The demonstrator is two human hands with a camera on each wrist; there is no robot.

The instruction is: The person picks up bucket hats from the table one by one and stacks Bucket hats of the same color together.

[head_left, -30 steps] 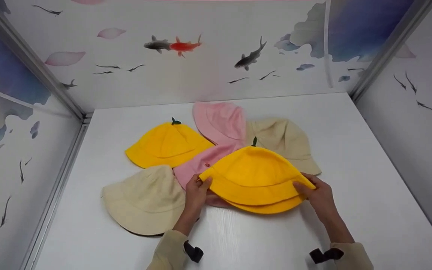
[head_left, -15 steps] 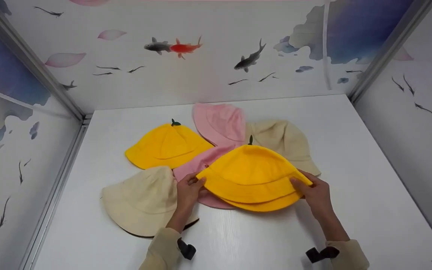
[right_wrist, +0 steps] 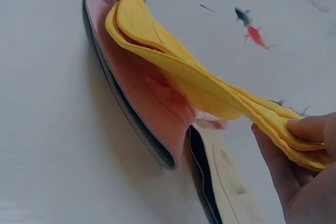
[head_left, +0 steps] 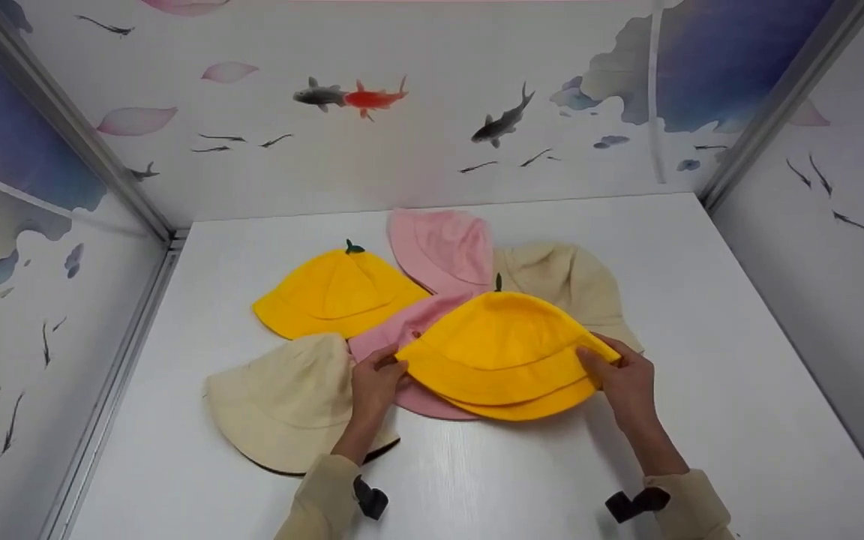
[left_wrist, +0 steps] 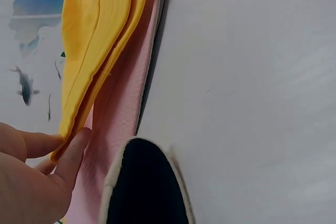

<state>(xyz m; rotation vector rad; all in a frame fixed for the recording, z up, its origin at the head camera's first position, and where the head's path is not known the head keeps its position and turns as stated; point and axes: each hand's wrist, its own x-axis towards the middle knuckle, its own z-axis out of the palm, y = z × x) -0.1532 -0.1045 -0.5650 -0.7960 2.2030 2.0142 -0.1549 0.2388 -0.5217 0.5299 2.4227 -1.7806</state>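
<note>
Between both hands a yellow bucket hat [head_left: 507, 337] with a green leaf on its crown hangs above the pile, its brim folded flat in two layers. My left hand [head_left: 377, 382] pinches its left corner between thumb and fingers, clear in the left wrist view too. At the opposite corner my right hand [head_left: 627, 379] grips the brim, thumb on the near side. Beneath it lies a pink hat [head_left: 436, 405], partly covered by the yellow one. A beige hat [head_left: 289, 405] rests beside my left forearm, its dark lining showing in the left wrist view.
Behind the held hat lie another yellow hat [head_left: 338, 296], a light pink hat [head_left: 443, 247] and a second beige hat [head_left: 574, 281], overlapping one another. All rest on a white table [head_left: 739, 420] enclosed by printed panels [head_left: 432, 165] at the back and sides.
Both hands have shifted slightly left with the yellow hat, the right hand a little more. The hats on the table keep their places.
</note>
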